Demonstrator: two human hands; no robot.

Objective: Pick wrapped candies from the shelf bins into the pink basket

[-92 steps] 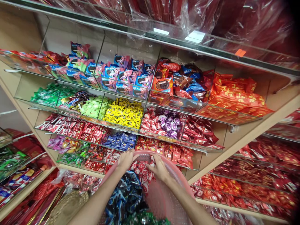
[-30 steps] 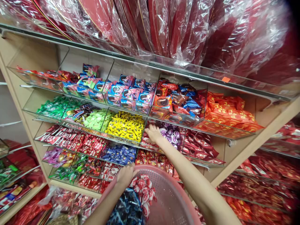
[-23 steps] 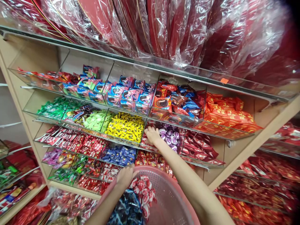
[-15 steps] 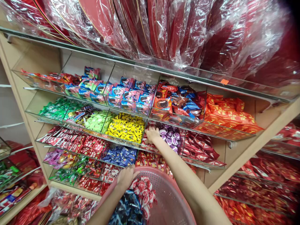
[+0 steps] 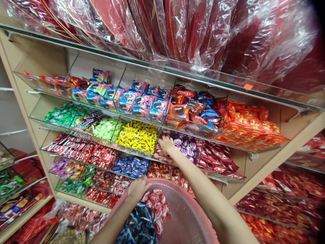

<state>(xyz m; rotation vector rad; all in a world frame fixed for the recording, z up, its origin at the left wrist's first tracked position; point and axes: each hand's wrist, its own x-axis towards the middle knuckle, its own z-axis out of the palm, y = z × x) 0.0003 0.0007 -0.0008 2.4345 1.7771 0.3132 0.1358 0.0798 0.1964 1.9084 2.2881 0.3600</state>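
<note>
My left hand (image 5: 137,188) is closed over the rim of a pink perforated basket (image 5: 188,210). Inside the basket lie red-and-white wrapped candies (image 5: 156,206) and dark blue packets (image 5: 138,225). My right hand (image 5: 167,145) reaches into a shelf compartment between the yellow candies (image 5: 138,136) and the purple-and-white candies (image 5: 186,147). Its fingers are bent down over red-wrapped candies at that compartment's left side. Whether they grip any candy is hidden.
Clear-fronted shelves (image 5: 203,130) hold blue-and-pink cookie packs (image 5: 144,101), orange packets (image 5: 251,120) and blue candies (image 5: 130,166). Plastic-wrapped red items (image 5: 177,30) fill the top. More candy shelves stand at both sides.
The shelves and basket appear slightly shifted in view. My right hand stays in the same compartment, and my left hand remains on the basket's rim.
</note>
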